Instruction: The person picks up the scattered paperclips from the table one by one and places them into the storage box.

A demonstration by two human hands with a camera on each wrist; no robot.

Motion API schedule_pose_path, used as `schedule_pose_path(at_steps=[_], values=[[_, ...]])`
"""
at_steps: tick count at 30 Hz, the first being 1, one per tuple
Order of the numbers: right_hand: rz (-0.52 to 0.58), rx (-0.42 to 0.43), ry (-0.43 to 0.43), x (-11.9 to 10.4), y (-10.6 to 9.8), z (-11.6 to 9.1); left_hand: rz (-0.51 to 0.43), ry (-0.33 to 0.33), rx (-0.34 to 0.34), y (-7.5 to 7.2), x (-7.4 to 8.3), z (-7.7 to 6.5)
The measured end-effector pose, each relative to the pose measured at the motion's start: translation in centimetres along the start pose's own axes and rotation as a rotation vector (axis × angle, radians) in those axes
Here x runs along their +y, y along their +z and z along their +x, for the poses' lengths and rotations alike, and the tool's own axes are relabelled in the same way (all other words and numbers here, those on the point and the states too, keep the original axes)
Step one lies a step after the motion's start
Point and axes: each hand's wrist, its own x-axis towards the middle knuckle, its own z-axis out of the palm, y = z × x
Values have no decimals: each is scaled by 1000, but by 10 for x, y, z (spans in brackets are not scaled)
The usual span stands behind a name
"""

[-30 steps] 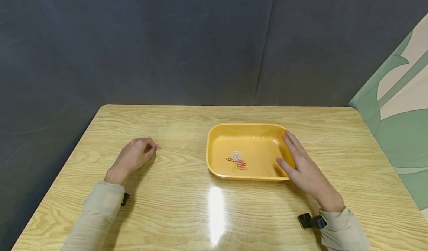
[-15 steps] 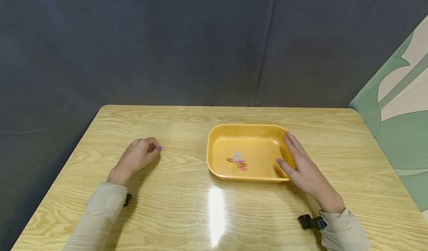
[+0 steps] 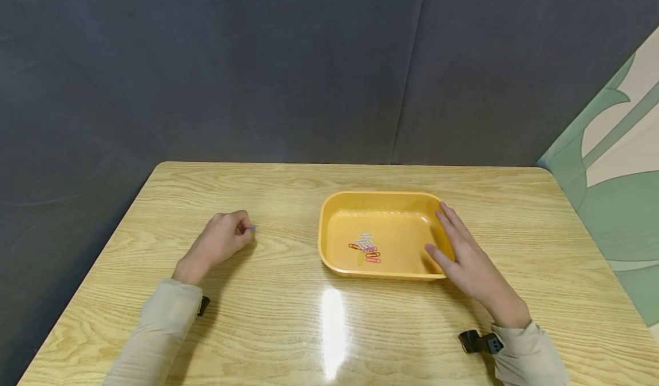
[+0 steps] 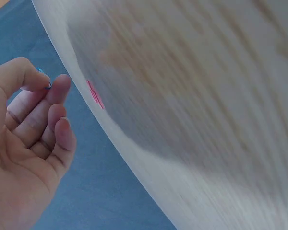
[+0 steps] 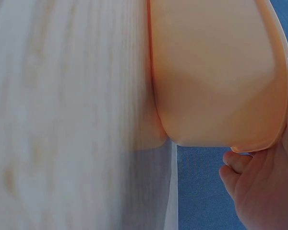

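Note:
Between thumb and index finger, my left hand (image 3: 218, 240) pinches a small blue paper clip (image 3: 253, 227) above the left part of the table. The clip also shows at the fingertips in the left wrist view, where a pink paper clip (image 4: 95, 94) lies on the table nearby. That pink one is hidden in the head view. My right hand (image 3: 471, 263) holds the right side of a yellow tray (image 3: 378, 274), its thumb over the inside and other fingers at the outer rim. White, red, pink and yellow paper clips (image 3: 367, 247) lie loosely at the tray's left.
The wooden table (image 3: 278, 317) reaches back to a dark padded wall (image 3: 288, 77). A green and cream patterned panel (image 3: 618, 163) stands along the right. A bright light reflection lies on the table in front of the tray.
My left hand has moved slightly right, lifting the blue clip from where a blue and a pink clip showed at its fingertips. The right hand and the tray have stayed put.

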Motion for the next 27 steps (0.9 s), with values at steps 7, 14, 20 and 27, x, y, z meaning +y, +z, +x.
schedule_pose_path(at_steps=[7, 14, 20, 27], values=[[6, -3, 0, -1, -1, 0, -13, 31, -5, 3, 3, 3], [0, 0, -1, -1, 0, 0, -18, 24, -31, 4, 8, 4], [2, -3, 1, -1, -1, 0, -31, 32, -28, 5, 13, 4], [-3, -7, 1, -1, -1, 0, -27, 56, -23, 5, 17, 5]])
